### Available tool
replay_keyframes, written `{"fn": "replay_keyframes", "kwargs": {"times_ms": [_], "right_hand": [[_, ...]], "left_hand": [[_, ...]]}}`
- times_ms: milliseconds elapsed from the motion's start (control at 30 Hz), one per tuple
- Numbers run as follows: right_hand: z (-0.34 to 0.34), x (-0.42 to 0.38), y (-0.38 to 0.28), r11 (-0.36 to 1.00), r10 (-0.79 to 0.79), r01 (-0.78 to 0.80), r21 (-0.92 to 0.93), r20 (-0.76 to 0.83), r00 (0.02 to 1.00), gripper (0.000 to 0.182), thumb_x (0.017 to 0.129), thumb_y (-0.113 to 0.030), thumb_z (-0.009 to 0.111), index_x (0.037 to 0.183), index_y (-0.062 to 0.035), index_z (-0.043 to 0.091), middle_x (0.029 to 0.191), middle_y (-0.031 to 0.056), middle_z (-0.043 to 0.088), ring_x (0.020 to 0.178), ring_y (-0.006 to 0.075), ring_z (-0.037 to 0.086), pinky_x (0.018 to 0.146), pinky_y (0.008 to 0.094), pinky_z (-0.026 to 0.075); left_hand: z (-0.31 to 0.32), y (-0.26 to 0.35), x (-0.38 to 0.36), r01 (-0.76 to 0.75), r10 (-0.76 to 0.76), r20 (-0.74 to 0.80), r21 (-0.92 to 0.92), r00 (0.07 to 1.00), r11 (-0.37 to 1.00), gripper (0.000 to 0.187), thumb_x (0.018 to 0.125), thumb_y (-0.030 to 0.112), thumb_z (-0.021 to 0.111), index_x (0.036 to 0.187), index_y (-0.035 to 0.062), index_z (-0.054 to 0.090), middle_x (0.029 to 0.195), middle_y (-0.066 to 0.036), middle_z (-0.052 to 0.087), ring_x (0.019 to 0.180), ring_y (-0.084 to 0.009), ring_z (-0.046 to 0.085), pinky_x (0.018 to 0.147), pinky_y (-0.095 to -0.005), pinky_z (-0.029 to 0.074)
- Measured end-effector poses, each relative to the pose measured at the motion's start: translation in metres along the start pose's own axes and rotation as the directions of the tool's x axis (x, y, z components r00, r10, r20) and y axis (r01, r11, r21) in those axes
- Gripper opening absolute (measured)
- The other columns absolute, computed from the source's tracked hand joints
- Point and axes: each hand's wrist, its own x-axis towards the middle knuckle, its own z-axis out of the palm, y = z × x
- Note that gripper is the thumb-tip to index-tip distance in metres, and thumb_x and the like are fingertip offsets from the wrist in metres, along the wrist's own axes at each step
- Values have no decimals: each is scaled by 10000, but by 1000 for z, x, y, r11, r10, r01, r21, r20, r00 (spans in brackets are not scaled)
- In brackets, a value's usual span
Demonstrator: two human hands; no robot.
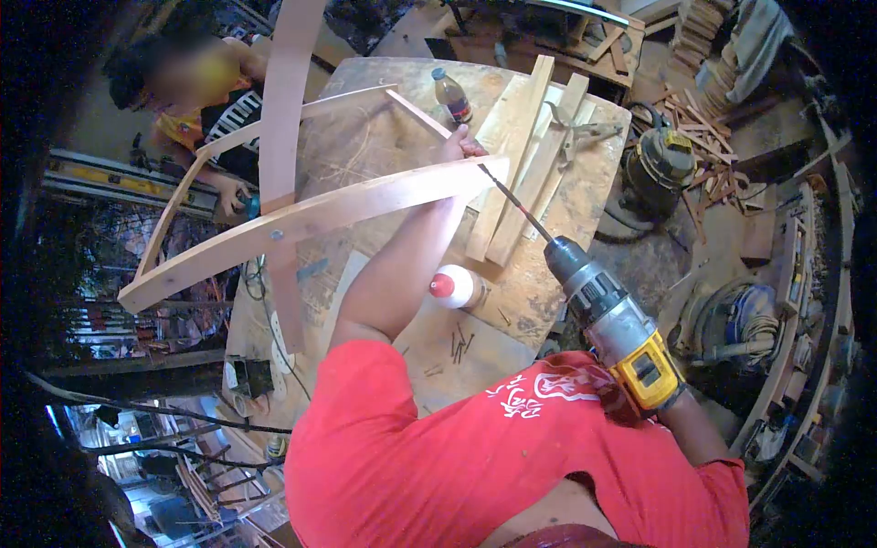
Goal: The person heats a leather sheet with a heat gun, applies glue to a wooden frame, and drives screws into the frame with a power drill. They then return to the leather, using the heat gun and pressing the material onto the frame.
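Observation:
A curved wooden frame (pixel 365 203) spans the left and middle of the view, its pale slats joined at the corners and crossed by an upright board (pixel 288 110). My left hand (pixel 464 144) grips this frame near its right end, behind the front slat. In my right hand (pixel 673 407) is a yellow and grey power drill (pixel 607 315), whose body hides most of the fingers. Its long drill bit (pixel 523 208) points up and left, with the tip right at the end of the front slat.
On the worktable (pixel 365 82) are a dark glass bottle (pixel 450 96), a white glue bottle (pixel 457 287) with a red cap, several screws (pixel 461 345) and wooden beams (pixel 516 155). Another person (pixel 219 110) is at the upper left, one hand by the frame. A shop vacuum (pixel 660 160) stands right.

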Motion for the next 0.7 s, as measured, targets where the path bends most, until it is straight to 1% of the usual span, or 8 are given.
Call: {"fn": "replay_keyframes", "kwargs": {"times_ms": [33,67,133,167,333,400,500,700], "right_hand": [[13,-10,-35,955,190,-187,231,10,982,336,690,-177,765,982,-84,626,872,45,661,761,154,634,685,307,513],[10,-11,-44,954,193,-190,233,9,981,336,690,-177,765,982,-84,626,872,45,661,761,154,634,685,307,513],[5,-11,-52,951,143,-95,-296,144,979,351,707,-215,756,1000,-78,618,895,53,654,798,169,630,712,320,500],[6,-12,-55,944,135,-77,-320,164,977,354,707,-216,756,1002,-77,618,897,54,653,801,169,629,714,320,499],[11,-15,-61,979,157,-140,-147,107,982,366,705,-218,757,1012,-76,617,906,58,651,817,174,628,720,317,496],[13,-15,-63,982,158,-148,-118,87,984,371,704,-219,757,1016,-75,616,910,60,650,823,175,628,723,316,494],[15,-15,-64,982,170,-164,-90,65,983,379,703,-220,758,1022,-74,615,916,63,648,832,178,627,727,314,492],[14,-16,-67,977,214,-214,-12,42,976,392,703,-220,757,1036,-73,614,929,68,645,841,180,626,733,310,489]], "left_hand": [[0,1,0,3,-3,-3,-1,1000,1000,255,913,193,532,712,137,385,494,41,364,414,-81,393,407,-226,405],[0,2,-2,33,-33,6,-25,999,999,255,913,181,527,710,137,378,494,42,361,414,-77,391,403,-216,398],[3,0,-6,66,-65,15,-48,998,997,255,913,169,521,709,138,371,493,43,359,415,-73,388,398,-205,391],[6,-1,-8,63,-64,-16,-44,998,997,260,915,166,515,704,138,367,490,45,355,412,-71,381,396,-196,383],[9,-2,-9,53,-55,-58,-41,997,998,276,923,169,500,686,143,361,485,52,347,406,-71,367,396,-202,382],[12,-4,-14,0,9,-73,115,997,993,279,929,171,491,683,149,361,490,55,345,414,-69,363,400,-211,378],[17,-5,-20,-39,49,-65,149,997,988,276,930,166,487,685,152,363,493,59,345,419,-68,354,407,-218,373],[2,-3,-7,17,-15,-27,73,1000,997,281,936,170,475,682,149,357,493,59,341,415,-71,342,420,-214,370]]}}
